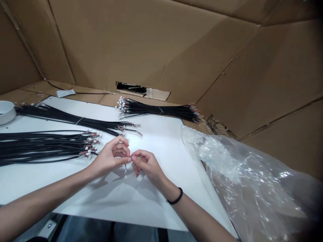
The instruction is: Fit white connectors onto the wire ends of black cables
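Observation:
My left hand and my right hand meet fingertip to fingertip above the white tabletop. Both are closed in a pinch. Some thin dark wires hang just under the left fingertips; the rest of that piece is hidden by the fingers. Left of my left hand lies a spread of black cables with small white connectors and coloured wires at their ends. Behind it, a tied bundle of black cables points its bare wire ends toward my hands.
Another tied cable bundle lies at the back. A white round container stands at the far left. Clear plastic sheeting covers the right edge. Cardboard walls enclose the back and sides, and a paper slip lies at back left.

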A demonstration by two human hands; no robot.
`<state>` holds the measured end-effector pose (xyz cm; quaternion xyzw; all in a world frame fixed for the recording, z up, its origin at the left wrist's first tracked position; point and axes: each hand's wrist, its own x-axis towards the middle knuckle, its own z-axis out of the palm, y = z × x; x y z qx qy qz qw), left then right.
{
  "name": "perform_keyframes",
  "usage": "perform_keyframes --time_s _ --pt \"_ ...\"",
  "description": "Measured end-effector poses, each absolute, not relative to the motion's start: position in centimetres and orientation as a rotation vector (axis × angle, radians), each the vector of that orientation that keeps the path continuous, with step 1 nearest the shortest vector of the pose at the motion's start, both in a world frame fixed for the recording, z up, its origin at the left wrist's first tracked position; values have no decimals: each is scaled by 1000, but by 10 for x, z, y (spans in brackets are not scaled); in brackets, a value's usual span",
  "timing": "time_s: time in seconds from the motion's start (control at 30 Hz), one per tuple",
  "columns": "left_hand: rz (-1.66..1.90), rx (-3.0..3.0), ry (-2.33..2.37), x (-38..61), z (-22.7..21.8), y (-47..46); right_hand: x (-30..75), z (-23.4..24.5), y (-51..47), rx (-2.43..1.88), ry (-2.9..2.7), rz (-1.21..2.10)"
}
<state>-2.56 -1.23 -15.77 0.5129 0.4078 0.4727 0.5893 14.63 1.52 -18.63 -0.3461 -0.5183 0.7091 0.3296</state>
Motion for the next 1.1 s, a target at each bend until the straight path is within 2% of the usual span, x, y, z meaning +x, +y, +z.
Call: perform_keyframes --time_s 0.33,0.9,1.0,1.1 --pt "1059 1015 960 -29 -153 -7 146 -187 14 -916 -1406 1834" --pt "966 1098 981 -28 -160 -9 148 -186 14 -854 -1406 1830" --pt "976 1142 1054 -27 -160 -11 148 -183 11 -884 -1444 1672" --pt "980 1198 1090 -26 -160 -13 150 -180 9 -850 -1650 1265"
